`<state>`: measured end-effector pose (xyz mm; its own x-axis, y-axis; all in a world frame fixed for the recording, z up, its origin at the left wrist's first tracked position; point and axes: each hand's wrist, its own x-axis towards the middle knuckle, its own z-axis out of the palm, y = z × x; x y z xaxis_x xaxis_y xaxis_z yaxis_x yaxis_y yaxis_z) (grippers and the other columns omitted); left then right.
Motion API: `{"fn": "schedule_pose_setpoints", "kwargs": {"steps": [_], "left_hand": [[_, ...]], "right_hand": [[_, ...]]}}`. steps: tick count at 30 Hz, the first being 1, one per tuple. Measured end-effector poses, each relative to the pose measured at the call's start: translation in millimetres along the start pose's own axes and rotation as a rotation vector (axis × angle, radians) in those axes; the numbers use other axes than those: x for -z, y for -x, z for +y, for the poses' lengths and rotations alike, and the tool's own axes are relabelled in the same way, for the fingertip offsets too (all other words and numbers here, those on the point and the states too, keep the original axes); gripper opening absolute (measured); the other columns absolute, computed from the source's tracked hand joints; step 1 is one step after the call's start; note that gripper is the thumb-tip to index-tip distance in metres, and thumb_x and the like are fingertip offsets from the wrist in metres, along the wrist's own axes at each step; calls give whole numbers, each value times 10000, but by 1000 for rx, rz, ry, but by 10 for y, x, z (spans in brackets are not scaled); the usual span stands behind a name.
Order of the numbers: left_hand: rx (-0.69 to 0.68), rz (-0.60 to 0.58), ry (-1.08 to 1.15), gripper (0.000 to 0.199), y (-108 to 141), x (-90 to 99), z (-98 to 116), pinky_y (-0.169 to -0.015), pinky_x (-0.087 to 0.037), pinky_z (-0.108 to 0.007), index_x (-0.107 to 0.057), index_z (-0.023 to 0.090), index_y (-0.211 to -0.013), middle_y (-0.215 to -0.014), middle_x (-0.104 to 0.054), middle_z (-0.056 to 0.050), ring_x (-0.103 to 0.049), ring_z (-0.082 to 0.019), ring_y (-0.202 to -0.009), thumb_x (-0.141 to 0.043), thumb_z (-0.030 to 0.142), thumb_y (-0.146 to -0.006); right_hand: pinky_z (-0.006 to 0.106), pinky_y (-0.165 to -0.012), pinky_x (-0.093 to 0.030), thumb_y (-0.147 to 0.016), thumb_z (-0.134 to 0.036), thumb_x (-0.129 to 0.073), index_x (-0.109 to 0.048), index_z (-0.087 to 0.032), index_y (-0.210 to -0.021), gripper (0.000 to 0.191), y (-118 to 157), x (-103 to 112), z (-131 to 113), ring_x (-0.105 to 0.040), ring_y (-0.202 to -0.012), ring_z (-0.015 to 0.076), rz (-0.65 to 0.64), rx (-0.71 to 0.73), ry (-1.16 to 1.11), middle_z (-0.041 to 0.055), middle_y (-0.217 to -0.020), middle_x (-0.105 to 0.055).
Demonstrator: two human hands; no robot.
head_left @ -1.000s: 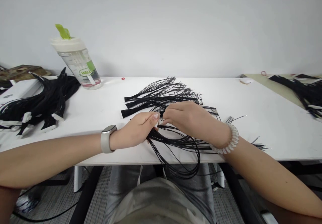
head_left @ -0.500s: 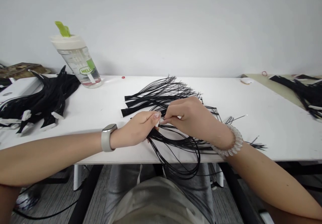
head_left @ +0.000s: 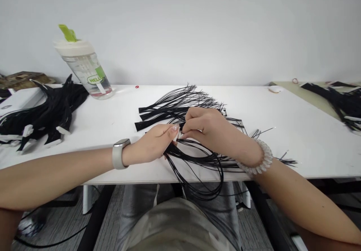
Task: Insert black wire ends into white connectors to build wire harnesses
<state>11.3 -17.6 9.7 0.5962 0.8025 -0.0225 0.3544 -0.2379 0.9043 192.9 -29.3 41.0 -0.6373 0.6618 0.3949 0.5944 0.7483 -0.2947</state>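
My left hand (head_left: 155, 142), with a watch on its wrist, grips a small white connector (head_left: 176, 136) between thumb and fingers. A bundle of thin black wires (head_left: 197, 158) runs from it to the right, some looping over the table's front edge. My right hand (head_left: 204, 128), with a clear coiled band on its wrist, is pinched close beside the connector; what its fingertips hold is too small to make out. Behind the hands lie several black wire bundles (head_left: 152, 113) with flat dark sleeved ends pointing left.
On the white table (head_left: 296, 138) a clear bottle (head_left: 90, 72) with a green flip lid stands at the back left. Black harnesses with white connectors (head_left: 56, 100) are piled at the left. More black harnesses (head_left: 338, 100) lie at the far right.
The view has shifted very slightly. My right hand's fingers have curled a little beside the connector; my left hand keeps its grip.
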Motion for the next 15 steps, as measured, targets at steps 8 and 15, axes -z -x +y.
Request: {"fn": "schedule_pose_setpoints", "kwargs": {"steps": [8,15], "left_hand": [[72,10,82,406,-27,36,14,-311,-335,-175,-390,172,-654,-606,-483,27,-422,-47,-351,-293,516,-847],[82,5,100,405,-29,38,11,-312,-327,-179,-397,173,-658,-633,-491,22,-427,-48,-353,-311,525,-838]], "right_hand": [[192,-617,-380,-784,-90,-503,-641,-146,-707,167,11,-32,0,-504,-656,77,85,-25,-17,18,-702,-588],[172,-599,-361,-770,-147,-547,-621,-151,-652,140,2,-50,14,-507,-586,49,121,-86,-38,-27,-622,-606]]}}
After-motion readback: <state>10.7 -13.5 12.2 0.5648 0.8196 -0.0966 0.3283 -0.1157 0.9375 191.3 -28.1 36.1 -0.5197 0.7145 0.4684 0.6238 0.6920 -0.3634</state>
